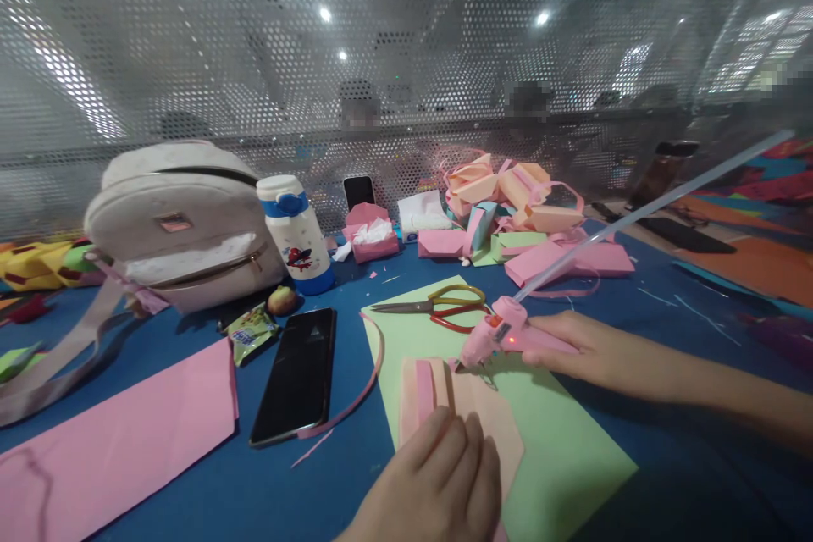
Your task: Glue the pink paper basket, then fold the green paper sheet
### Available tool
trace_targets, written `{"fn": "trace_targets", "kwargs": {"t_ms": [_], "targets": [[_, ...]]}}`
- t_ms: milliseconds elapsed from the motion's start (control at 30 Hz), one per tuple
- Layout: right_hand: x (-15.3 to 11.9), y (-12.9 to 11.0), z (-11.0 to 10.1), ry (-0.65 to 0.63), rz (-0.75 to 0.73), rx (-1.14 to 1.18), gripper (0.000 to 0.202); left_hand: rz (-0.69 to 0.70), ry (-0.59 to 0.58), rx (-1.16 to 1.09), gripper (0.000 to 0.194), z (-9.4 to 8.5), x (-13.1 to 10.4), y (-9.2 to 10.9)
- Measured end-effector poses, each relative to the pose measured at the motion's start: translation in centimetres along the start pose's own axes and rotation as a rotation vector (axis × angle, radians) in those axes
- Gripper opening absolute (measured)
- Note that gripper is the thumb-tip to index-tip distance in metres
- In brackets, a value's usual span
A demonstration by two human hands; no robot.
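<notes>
My right hand [572, 343] is closed around a pink hot glue gun [494, 337] with a small red light lit. A long clear glue stick [654, 203] sticks out of its back, and the nozzle points down at a folded peach paper [489, 415]. Fingers curled, my left hand [438, 478] holds that paper down near its pink strip [424, 385]. Beneath lies a light green sheet [572, 440]. Scissors [438, 307] with yellow and red handles rest on the sheet, just behind the peach paper. How my left fingertips grip is partly hidden.
Left of the green sheet are a black phone [297, 377], a thin pink paper strip [362, 398], a snack packet [250, 333] and a large pink sheet [127, 440]. Behind stand a white backpack [184, 229], a bottle [297, 237] and folded paper pieces [508, 195] before a perforated metal screen [412, 42].
</notes>
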State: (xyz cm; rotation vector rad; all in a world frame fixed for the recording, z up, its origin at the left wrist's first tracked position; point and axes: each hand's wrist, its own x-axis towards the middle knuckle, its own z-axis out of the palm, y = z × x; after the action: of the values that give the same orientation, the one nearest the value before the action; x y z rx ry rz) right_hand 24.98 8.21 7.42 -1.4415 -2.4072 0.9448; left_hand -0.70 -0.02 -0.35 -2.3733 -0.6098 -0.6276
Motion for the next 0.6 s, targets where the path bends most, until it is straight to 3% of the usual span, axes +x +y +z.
{"fn": "trace_targets", "kwargs": {"t_ms": [600], "targets": [[-0.26, -0.18, -0.13, 0.035, -0.024, -0.004, 0.053, 0.006, 0.01, 0.008, 0.022, -0.04, -0.01, -0.08]]}}
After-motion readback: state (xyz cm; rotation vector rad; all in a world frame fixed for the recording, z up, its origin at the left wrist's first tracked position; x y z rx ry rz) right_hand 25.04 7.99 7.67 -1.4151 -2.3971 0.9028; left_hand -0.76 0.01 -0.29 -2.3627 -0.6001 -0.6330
